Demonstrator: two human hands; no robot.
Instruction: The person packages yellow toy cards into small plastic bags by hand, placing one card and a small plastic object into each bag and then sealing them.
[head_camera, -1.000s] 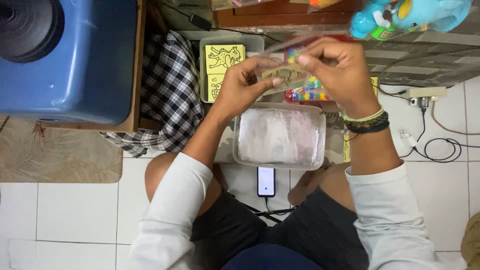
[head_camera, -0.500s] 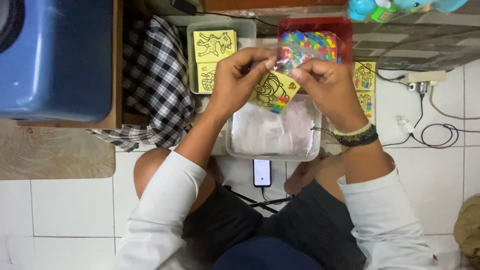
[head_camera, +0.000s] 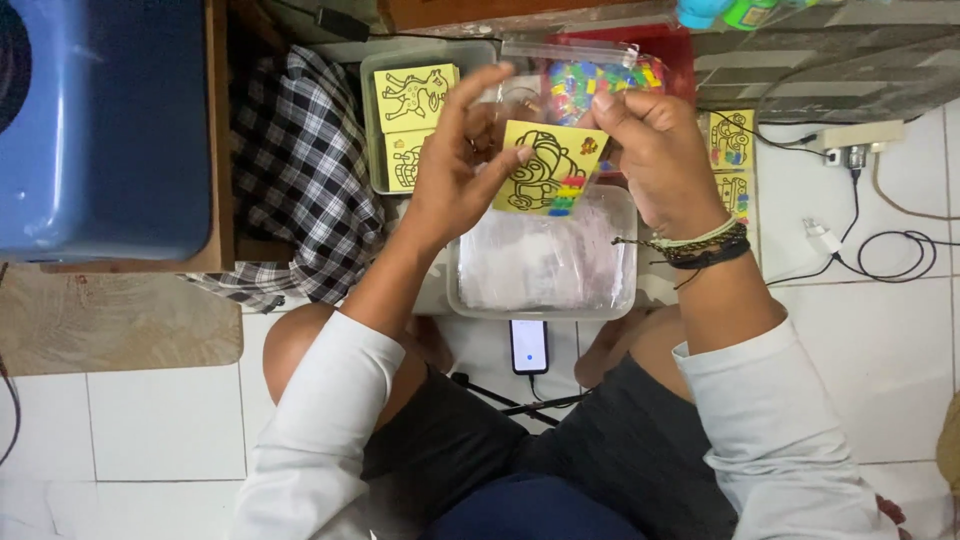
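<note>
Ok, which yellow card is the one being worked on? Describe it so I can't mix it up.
Start at the clear plastic tub on the floor in front of the person's knees. Just above it, the left hand and right hand pinch one yellow card. Unlike the yellow cards lying in the grey tray, it is held up and has small coloured bits along its lower edge.

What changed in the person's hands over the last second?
The yellow picture card has turned to face the camera, with its outline drawing and colour strips now plain. Both hands, left and right, kept hold of it with the clear plastic bag. The clear tub of bags, the phone and the checked cloth stayed put.
</note>
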